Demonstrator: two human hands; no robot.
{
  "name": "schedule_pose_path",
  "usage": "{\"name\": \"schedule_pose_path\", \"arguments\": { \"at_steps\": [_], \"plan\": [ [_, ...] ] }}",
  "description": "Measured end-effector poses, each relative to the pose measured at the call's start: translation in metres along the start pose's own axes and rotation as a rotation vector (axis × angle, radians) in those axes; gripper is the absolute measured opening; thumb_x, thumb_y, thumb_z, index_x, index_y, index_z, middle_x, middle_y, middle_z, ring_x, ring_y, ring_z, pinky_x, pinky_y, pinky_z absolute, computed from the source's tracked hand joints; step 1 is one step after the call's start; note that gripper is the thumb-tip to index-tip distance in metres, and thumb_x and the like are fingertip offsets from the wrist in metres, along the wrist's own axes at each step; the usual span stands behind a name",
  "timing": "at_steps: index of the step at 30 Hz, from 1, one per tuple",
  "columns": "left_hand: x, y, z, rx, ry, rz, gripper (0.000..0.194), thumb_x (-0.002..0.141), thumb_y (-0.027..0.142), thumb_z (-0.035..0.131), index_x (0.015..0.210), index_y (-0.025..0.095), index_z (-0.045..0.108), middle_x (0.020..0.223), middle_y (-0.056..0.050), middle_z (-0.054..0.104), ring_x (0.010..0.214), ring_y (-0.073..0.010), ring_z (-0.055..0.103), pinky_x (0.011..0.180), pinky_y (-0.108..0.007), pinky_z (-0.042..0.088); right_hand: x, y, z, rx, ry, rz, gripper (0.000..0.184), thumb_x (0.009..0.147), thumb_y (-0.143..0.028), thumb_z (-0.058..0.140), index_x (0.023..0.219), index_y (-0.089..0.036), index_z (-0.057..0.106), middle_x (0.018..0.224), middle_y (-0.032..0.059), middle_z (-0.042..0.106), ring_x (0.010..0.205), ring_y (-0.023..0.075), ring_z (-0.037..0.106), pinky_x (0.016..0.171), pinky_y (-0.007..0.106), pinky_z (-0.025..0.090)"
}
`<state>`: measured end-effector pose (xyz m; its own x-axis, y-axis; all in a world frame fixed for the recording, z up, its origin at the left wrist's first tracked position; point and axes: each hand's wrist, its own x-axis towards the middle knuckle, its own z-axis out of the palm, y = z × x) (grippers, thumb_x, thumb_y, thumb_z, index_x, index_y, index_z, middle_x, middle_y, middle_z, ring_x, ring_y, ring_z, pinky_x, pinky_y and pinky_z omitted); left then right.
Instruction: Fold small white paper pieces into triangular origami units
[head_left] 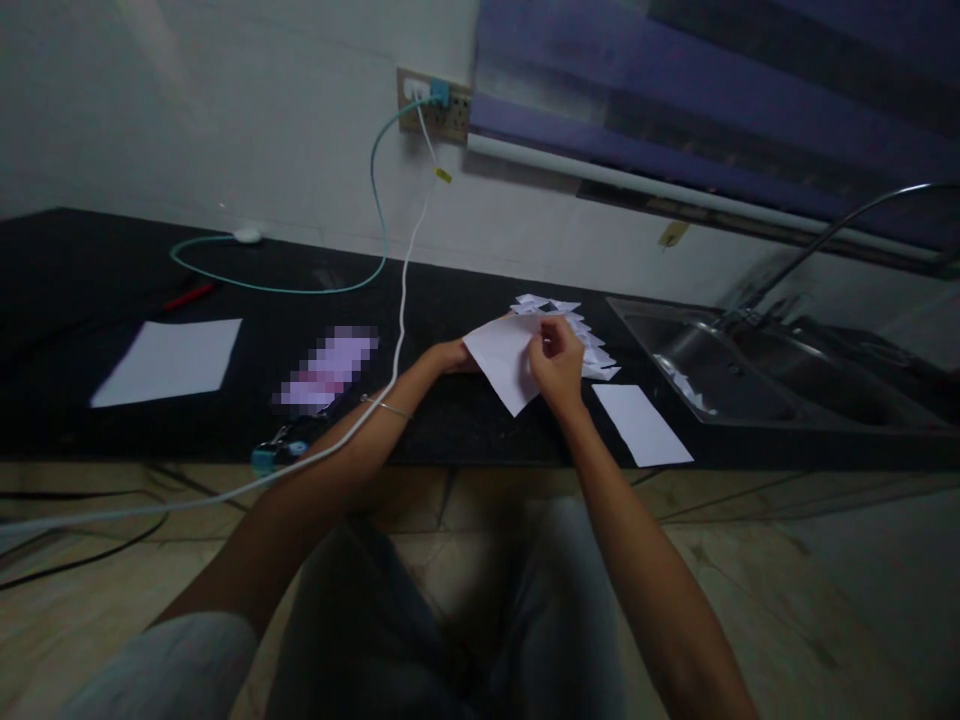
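Both my hands hold one white sheet of paper (504,358) just above the black counter (90,270). My left hand (450,355) grips its left edge, mostly hidden behind the sheet. My right hand (556,362) pinches its right upper edge with the fingers closed. Behind the sheet lies a pile of small white paper pieces (589,340). A single white slip (641,424) lies flat to the right of my right wrist.
A larger white sheet (169,360) lies at the left. A blurred pink-white object (326,372) sits mid-counter. White (405,290) and teal cables (375,200) run to a wall socket (433,102). A steel sink (742,375) with tap is at the right. A red pen (189,296) lies far left.
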<state>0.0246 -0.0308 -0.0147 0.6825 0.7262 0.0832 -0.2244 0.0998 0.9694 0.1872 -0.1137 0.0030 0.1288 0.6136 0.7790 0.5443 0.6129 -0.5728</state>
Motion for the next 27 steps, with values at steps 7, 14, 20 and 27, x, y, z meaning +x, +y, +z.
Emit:
{"name": "schedule_pose_path", "arguments": {
  "at_steps": [7, 14, 20, 27],
  "plan": [
    [-0.007, 0.002, -0.001, -0.027, -0.072, -0.134, 0.051, 0.072, 0.055, 0.079, 0.103, 0.016, 0.073, 0.079, -0.009, 0.071, 0.071, -0.0187, 0.061, 0.07, -0.033, 0.049, -0.004, 0.01, 0.006, -0.073, 0.017, -0.061, 0.014, 0.086, -0.018, 0.056, 0.096, -0.022, 0.066, 0.094, 0.0058, 0.071, 0.09, 0.0219, 0.067, 0.084, 0.038, 0.053],
    [-0.01, 0.008, 0.009, -0.052, -0.148, -0.112, 0.07, 0.077, 0.078, 0.064, 0.105, 0.015, 0.072, 0.08, -0.011, 0.071, 0.085, -0.0238, 0.065, 0.085, -0.038, 0.052, -0.007, 0.014, 0.014, 0.055, 0.06, 0.002, 0.012, 0.089, -0.026, 0.063, 0.1, -0.023, 0.068, 0.098, 0.0052, 0.071, 0.092, 0.0219, 0.067, 0.084, 0.038, 0.054],
    [-0.01, 0.008, 0.007, -0.098, -0.128, -0.192, 0.066, 0.081, 0.075, 0.063, 0.103, 0.013, 0.071, 0.075, -0.009, 0.07, 0.081, -0.0218, 0.066, 0.079, -0.035, 0.053, -0.006, 0.02, 0.022, 0.161, 0.134, 0.08, 0.011, 0.086, -0.029, 0.066, 0.096, -0.023, 0.069, 0.095, 0.0047, 0.071, 0.091, 0.0214, 0.067, 0.083, 0.038, 0.055],
    [-0.015, 0.009, 0.012, 0.07, -0.101, -0.177, 0.044, 0.073, 0.046, 0.086, 0.095, 0.012, 0.071, 0.082, -0.007, 0.071, 0.071, -0.0149, 0.064, 0.067, -0.029, 0.048, -0.003, 0.034, 0.024, 0.256, 0.274, 0.277, 0.031, 0.083, -0.044, 0.066, 0.106, -0.023, 0.065, 0.106, 0.0072, 0.069, 0.102, 0.0219, 0.066, 0.093, 0.039, 0.052]
  ]
}}
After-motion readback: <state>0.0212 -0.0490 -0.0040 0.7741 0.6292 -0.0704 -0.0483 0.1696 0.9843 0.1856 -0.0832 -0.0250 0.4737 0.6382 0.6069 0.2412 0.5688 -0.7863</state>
